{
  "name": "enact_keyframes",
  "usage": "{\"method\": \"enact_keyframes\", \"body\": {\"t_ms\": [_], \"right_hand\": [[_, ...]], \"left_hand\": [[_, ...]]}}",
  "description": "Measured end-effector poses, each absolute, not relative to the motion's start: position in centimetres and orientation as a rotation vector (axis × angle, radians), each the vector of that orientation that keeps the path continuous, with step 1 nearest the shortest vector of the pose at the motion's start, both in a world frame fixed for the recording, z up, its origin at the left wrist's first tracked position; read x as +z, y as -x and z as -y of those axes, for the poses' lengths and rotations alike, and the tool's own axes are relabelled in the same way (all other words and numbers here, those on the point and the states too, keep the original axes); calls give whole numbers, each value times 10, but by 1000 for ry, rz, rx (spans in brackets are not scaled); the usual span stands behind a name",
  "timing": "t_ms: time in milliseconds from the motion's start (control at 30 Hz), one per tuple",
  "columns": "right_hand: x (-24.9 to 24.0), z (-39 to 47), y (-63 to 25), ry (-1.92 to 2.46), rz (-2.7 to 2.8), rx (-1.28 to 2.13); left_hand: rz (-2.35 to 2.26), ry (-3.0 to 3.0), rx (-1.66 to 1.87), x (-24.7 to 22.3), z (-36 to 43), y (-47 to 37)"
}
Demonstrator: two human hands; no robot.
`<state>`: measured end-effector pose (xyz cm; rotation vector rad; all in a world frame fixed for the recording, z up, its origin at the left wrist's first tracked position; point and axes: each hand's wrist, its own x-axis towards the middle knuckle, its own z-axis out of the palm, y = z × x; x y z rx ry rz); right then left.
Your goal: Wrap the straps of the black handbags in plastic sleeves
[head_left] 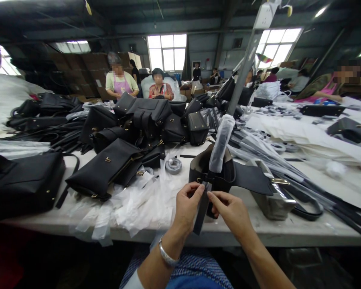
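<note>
- In a big workroom, a pale table (252, 239) is in front of the person, with many black bags lying on it.
- The dark strip (201, 214) is at the near side of an open black bag (195, 170), between the two hands. Its long axis goes from the bag's rim down towards the body, and the lower end leans a little to the left.
- The left hand (185, 204) is at the left of the strip, with thumb and forefinger pinched on its upper part.
- The right hand (233, 212) comes from the right side; its fingertips are also closed on the upper part, slightly lower than the left ones. Both hands are about equally near, and the lower end is free of fingers.
- Above the fingers, a plastic-wrapped piece (221, 146) stands tilted at the mouth of the bag, its top leaning to the right.
- On the right, the bag's flap (252, 178) lies stretched outward, towards a grey block (273, 202) with shiny metal on it.
- On the left are a small grey coil (173, 165), thin white wrapping (141, 206) and a black bag with a gold clasp (105, 168).
- Farther away, across the table, a co-worker in a pink apron (122, 86) is beside the heap of bags.
</note>
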<state>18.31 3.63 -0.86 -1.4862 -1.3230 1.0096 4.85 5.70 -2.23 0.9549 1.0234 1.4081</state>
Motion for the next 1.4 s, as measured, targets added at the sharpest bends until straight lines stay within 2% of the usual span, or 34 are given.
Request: {"method": "enact_keyframes", "body": {"t_ms": [233, 367, 467, 600, 833, 967, 1100, 1233, 1300, 1400], "right_hand": [[-13, -37, -179, 1491, 1276, 1018], [-16, -37, -175, 1495, 1268, 957], [-19, -36, -171, 1448, 1198, 971], [-25, -35, -168, 1344, 1084, 1088], [-24, -32, -168, 1276, 1087, 1199], [-16, -28, -168, 1361, 1242, 1108], [-15, -27, -170, 1303, 1209, 1189], [-22, -27, -174, 1209, 1115, 1318], [-25, -27, -175, 1202, 1125, 1313], [-26, -29, -173, 1250, 1233, 1188]], "left_hand": [[-1053, -1000, 1270, -40, -28, -39], [-1192, -1069, 1319, -48, -22, -41], [-1298, -1344, 1461, -48, -22, -40], [-1217, -1838, 1610, -48, -20, -35], [-1246, -2552, 1400, -42, -17, -20], [-1223, -2743, 1379, -42, -16, -17], [-1119, -2534, 1395, -42, -6, -12], [-1224, -1816, 1381, -35, -2, -3], [-1280, -1434, 1307, -32, -6, -3], [-1072, -1088, 1069, -31, -13, -11]]}}
